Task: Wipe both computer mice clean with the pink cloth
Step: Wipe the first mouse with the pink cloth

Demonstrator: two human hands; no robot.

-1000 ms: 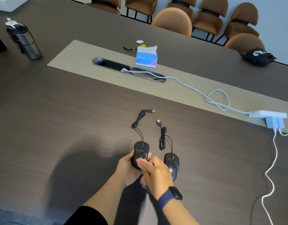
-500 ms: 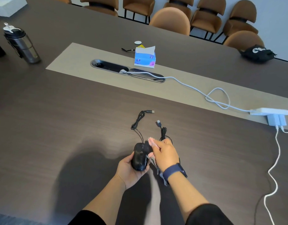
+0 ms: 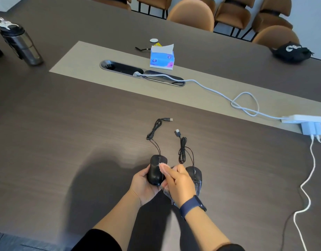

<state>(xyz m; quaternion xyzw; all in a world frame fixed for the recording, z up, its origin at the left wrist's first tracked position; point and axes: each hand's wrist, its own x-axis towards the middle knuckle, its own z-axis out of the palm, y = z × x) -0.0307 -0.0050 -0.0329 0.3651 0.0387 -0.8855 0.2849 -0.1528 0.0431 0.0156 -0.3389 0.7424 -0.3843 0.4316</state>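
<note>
Two black wired mice lie near the table's front edge. My left hand (image 3: 143, 185) cups the left mouse (image 3: 156, 169) from below and from the left side. My right hand (image 3: 179, 183) grips the pink cloth (image 3: 163, 166), whose fuzzy tip presses on that mouse's right side; a striped part of the cloth hangs under my wrist. The right mouse (image 3: 195, 175) rests on the table just right of my right hand, partly hidden by it. Each mouse's bundled cable and USB plug stretch away from me.
A white cable (image 3: 246, 104) runs from the table's cable slot (image 3: 123, 67) to a white power strip (image 3: 304, 119) at the right. A tissue pack (image 3: 162, 57), a dark water bottle (image 3: 20, 44) and a black pouch (image 3: 291, 51) sit farther back. Brown chairs line the far side.
My right hand with the cloth slid forward over the left mouse, then back toward its right side. The right mouse, hidden half a second ago, shows again.
</note>
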